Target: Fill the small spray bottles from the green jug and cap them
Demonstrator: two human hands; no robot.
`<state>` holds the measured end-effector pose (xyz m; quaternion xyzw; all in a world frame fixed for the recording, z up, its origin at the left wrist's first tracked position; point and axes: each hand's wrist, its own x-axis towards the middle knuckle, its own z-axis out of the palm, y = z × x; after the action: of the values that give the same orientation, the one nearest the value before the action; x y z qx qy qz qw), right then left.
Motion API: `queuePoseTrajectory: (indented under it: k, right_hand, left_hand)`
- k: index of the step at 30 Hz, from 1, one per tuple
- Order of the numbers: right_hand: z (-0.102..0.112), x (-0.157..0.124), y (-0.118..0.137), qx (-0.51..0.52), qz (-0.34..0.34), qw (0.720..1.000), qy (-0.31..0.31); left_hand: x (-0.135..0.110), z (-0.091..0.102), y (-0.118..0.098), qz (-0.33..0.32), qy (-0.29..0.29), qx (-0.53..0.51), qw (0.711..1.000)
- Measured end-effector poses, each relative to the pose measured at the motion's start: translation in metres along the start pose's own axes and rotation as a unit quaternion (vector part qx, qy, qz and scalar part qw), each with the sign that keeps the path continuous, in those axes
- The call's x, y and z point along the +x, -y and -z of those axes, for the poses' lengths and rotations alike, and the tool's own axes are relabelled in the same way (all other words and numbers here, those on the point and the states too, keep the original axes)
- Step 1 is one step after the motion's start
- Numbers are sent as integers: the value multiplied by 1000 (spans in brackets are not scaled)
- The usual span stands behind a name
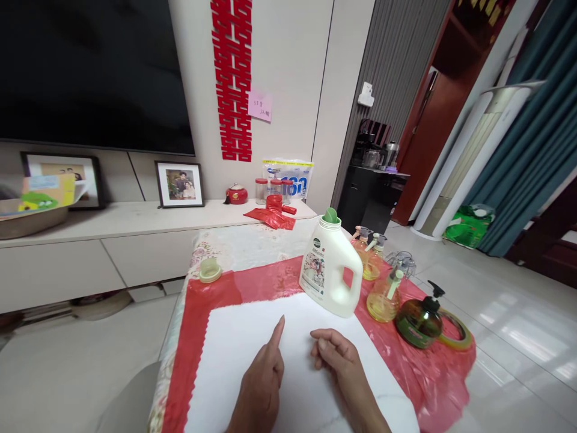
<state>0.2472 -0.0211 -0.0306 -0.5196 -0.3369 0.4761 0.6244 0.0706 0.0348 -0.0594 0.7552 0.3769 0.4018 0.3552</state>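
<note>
Currently, left hand (262, 376) points, right hand (338, 359) curled near white jug (331, 270).

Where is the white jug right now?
In the head view, the white jug stands right of centre, just beyond the right hand and left of the pump bottles.

The head camera looks forward, down over a white sheet (234, 355).

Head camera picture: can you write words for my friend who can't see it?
Two bare hands, seemingly empty, are over a white sheet on red plastic. Just beyond stands a white jug with a green spout; pump bottles stand to its right.
</note>
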Motion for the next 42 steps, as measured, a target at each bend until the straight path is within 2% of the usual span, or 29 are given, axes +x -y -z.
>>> queuePoseTrajectory:
  k: [4, 6, 7, 9, 13, 17, 24, 34, 42]
  right_hand:
    - [1, -2, -2, -25, 36, 999, -20]
    - [0, -5, -3, -96, 86, 990, -50]
    - [-2, -8, -4, -151, 120, 979, -67]
    - [-4, -12, -7, -270, 192, 939, -92]
    - [-7, -15, -20, -420, 272, 860, -104]
    - [-6, -12, -30, -497, 292, 809, -119]
    - [-3, -9, -32, -551, 346, 744, -154]
    - [-8, -9, -24, -573, 367, 716, -156]
    - [-4, -3, -42, -556, 350, 733, -175]
  left_hand:
    - [0, 0, 6, -7, 4, 59, 998]
    - [0, 1, 7, -20, 15, 93, 995]
    - [0, 2, 7, -35, 18, 115, 993]
    - [0, 3, 6, -80, 7, 174, 981]
    - [3, 1, 2, -174, -72, 307, 933]
    - [6, 1, -3, -223, -103, 348, 905]
    - [6, 2, -3, -235, -123, 368, 891]
    - [9, 6, -10, -251, -138, 378, 880]
    - [9, 5, -7, -250, -136, 381, 880]
